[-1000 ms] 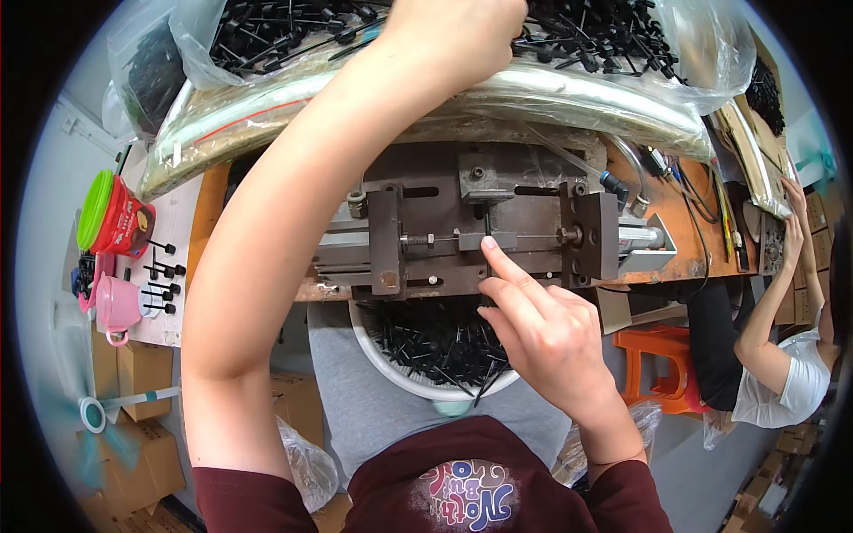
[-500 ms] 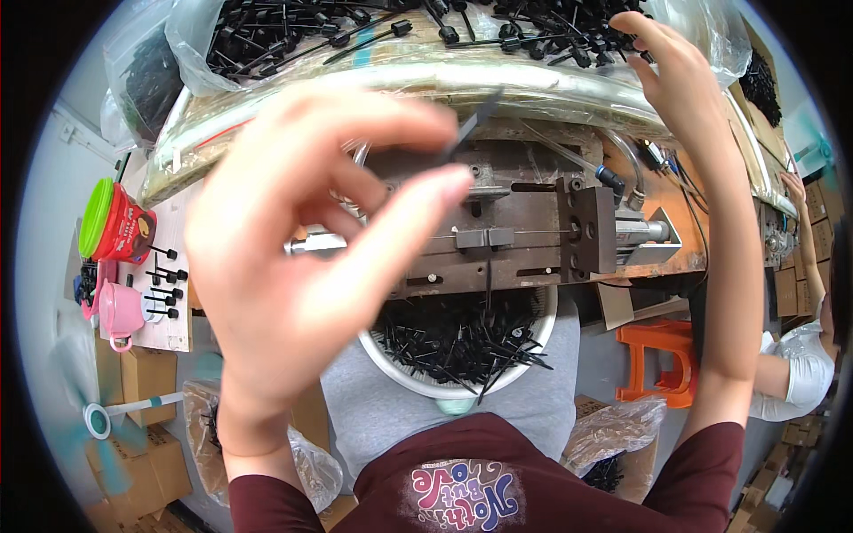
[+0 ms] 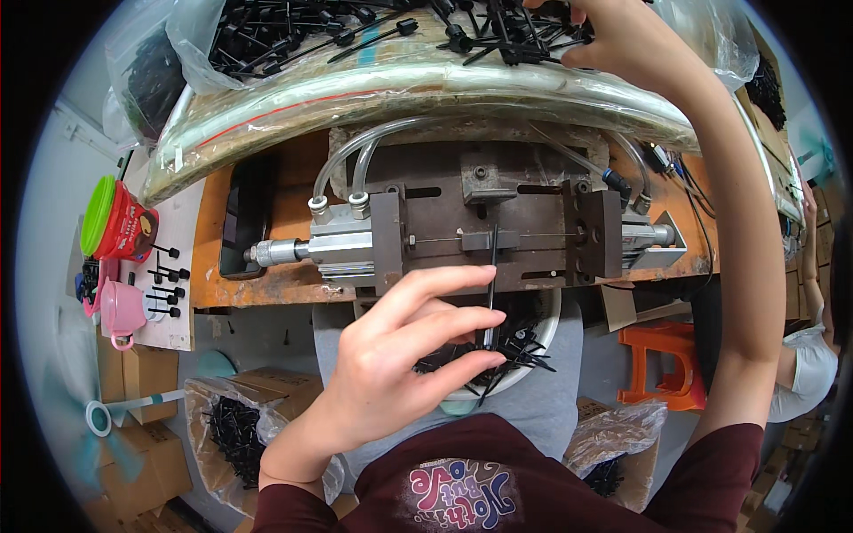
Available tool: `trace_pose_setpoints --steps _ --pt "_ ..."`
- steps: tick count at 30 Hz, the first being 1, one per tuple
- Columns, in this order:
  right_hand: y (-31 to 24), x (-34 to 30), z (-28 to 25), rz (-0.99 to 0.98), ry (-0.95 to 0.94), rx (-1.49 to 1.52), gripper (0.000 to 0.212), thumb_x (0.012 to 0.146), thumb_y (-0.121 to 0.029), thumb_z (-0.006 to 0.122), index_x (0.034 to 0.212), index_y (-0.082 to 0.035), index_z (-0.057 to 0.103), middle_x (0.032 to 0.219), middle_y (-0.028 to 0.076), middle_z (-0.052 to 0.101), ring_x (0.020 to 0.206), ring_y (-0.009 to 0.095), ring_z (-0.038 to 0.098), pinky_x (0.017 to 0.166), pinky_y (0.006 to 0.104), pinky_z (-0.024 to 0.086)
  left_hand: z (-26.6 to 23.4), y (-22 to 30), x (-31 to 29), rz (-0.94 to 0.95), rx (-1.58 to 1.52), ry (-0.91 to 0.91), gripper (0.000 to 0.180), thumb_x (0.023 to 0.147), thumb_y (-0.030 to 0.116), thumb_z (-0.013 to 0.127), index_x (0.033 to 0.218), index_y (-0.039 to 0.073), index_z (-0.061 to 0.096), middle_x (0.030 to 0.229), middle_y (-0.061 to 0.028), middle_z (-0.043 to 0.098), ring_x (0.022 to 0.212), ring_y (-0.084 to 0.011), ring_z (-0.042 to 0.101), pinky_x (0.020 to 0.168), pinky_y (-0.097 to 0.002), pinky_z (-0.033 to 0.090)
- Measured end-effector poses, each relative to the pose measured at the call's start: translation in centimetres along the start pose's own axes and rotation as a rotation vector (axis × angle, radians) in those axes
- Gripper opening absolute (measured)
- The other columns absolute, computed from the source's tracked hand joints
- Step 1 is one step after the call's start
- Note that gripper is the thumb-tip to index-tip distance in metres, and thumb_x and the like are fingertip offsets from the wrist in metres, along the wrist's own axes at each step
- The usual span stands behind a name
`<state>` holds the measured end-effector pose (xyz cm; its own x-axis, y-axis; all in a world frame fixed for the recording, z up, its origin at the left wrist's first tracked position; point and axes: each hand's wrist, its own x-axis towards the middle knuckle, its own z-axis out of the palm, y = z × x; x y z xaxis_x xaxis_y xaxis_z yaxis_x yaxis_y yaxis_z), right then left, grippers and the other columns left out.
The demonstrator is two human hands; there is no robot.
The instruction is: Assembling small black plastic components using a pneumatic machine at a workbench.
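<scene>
My left hand (image 3: 400,355) is in front of the metal fixture (image 3: 435,262), its fingertips and thumb closed on a thin black plastic part (image 3: 493,275). That part stands lengthwise across the small grey clamp block (image 3: 478,241), and its lower end is between my fingers. Beneath the hand, partly covered by it, a white basin (image 3: 556,311) holds many similar black parts. My right hand (image 3: 631,44) is at the upper edge among the heaped black parts (image 3: 515,40). Its fingers are apart over the heap, with some of the fingertips cut off.
Air cylinders with clear hoses (image 3: 342,160) flank the fixture. A phone (image 3: 244,222) lies at left, beyond it a red tub (image 3: 133,229) and a pink cup (image 3: 120,306). Boxes with plastic bags (image 3: 235,435) stand below. At right are an orange stool (image 3: 657,364) and another person (image 3: 804,373).
My left hand has come down from in front of the fixture to its front edge; the black strip it held up is no longer seen there. My right hand has moved left and farther into the heap.
</scene>
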<state>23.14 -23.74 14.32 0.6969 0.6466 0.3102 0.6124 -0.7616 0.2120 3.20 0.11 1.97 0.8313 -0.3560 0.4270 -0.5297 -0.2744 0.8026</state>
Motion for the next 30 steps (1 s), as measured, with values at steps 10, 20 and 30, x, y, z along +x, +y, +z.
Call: trace_pose_setpoints --steps 10,20,30 --pt "-1.1 3.5 2.2 -0.023 -0.242 -0.106 0.04 0.076 -0.007 0.069 0.116 -0.005 0.066 0.097 0.018 0.071 0.096 0.037 0.068 0.084 0.046 0.054 3.5 -1.9 -1.1 0.111 0.433 0.114 0.028 0.07 0.005 0.084 0.095 0.001 0.073 0.126 -0.0158 0.067 0.084 -0.0218 0.07 0.074 -0.0312 0.058" --pt "-0.7 3.4 1.3 0.062 -0.237 0.012 0.024 0.08 -0.013 0.066 0.098 0.002 0.071 0.09 0.024 0.071 0.09 0.039 0.068 0.081 0.0452 0.054 5.1 -2.0 0.1 0.14 0.565 0.107 0.023 0.072 0.009 0.08 0.091 0.001 0.07 0.123 -0.0161 0.069 0.078 -0.0248 0.071 0.071 -0.0327 0.057" --pt "2.1 1.5 -1.9 0.588 -0.142 0.679 0.024 0.095 -0.022 0.069 0.085 -0.001 0.064 0.072 0.003 0.06 0.059 0.01 0.051 0.057 0.0269 0.043 4.6 -1.8 0.8 0.116 0.612 0.085 0.023 0.07 0.012 0.082 0.089 0.003 0.071 0.12 -0.0133 0.071 0.064 -0.0211 0.067 0.062 -0.0281 0.054"
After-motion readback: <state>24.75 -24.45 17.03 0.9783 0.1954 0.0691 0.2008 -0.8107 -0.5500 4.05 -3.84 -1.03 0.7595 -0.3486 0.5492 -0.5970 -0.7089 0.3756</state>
